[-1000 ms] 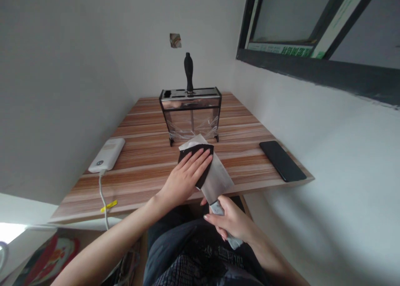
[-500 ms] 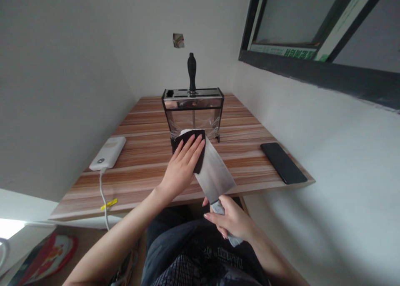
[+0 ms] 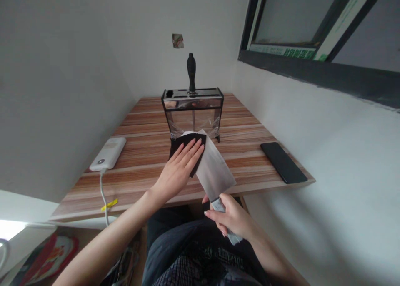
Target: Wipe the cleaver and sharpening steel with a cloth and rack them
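Note:
My right hand [image 3: 231,216] is closed round the grey handle of a cleaver [image 3: 215,169]. Its broad steel blade points away from me, over the table's front part. Across the blade's left side lies a black cloth [image 3: 189,142], with a bit of white showing at its far edge. My left hand [image 3: 179,165] holds this cloth against the blade, fingers stretched out over it and the thumb hidden. Just beyond stands a clear-sided knife block [image 3: 193,98] with a black frame, clear wrap round its lower part, and a black knife handle [image 3: 191,71] upright in its top.
A white power bank [image 3: 109,152] with a cable lies on the table [image 3: 140,152] at left, near a yellow strip [image 3: 109,205]. At the right edge rests a black phone [image 3: 283,162]. Walls close in both sides, with a window frame [image 3: 312,75] at upper right.
My left hand and the cloth have slid slightly down and left, baring the blade's far corner. The cleaver and my right hand have hardly moved.

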`<state>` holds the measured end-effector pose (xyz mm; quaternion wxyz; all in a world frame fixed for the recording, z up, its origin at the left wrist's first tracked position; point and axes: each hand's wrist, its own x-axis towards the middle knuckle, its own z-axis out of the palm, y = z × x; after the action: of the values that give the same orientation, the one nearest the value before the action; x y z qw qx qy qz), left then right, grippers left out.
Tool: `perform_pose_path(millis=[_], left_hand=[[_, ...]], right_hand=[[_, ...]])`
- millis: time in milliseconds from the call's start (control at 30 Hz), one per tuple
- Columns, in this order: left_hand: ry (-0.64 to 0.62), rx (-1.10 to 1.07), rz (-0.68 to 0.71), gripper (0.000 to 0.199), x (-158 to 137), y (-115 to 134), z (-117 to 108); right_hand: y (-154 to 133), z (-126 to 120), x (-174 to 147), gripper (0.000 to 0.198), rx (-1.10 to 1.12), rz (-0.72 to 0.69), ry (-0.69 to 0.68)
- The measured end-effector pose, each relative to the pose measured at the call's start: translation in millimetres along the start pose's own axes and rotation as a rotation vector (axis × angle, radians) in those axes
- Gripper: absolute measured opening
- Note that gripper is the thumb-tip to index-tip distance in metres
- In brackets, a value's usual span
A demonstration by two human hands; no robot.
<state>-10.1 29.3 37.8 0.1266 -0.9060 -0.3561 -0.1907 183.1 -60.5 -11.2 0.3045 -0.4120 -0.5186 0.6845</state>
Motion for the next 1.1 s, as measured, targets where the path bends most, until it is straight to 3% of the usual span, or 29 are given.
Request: perform_pose_path(millis=[267,467,567,700,767,933,1100], left_hand=[[-0.016,-0.057,0.02,0.065,-6.3,13.9,-4.8],[0.006,-0.156,-0.041,0.073,-3.8,9.5,-5.2],[0.072,-0.275,-0.119,0.079,-1.0,2.9,-11.3],[0.264,-0.416,-0.297,0.078,4.4,-2.9,-23.2],[0.291,-0.421,-0.289,0.076,6.3,-0.4,-24.9],[0.102,-0.321,-0.083,0.076,3.0,14.8,-12.8],[-0.005,-0.278,-0.042,0.08,-4.3,14.6,-5.6]], right_hand=[[-0.4,0.9,2.0,0.03,-0.031,0.003,0.026],[-0.8,2.0,3.2,0.03,-0.009,-0.004,0.028],[1.8,4.0,4.0,0.032,0.007,-0.001,0.018],[4.4,7.8,6.2,0.034,0.029,0.016,0.02],[3.6,9.1,7.3,0.034,0.027,0.027,0.021],[-1.9,10.3,8.1,0.036,0.014,0.036,0.027],[-0.2,10.1,5.6,0.038,0.044,0.028,0.049]])
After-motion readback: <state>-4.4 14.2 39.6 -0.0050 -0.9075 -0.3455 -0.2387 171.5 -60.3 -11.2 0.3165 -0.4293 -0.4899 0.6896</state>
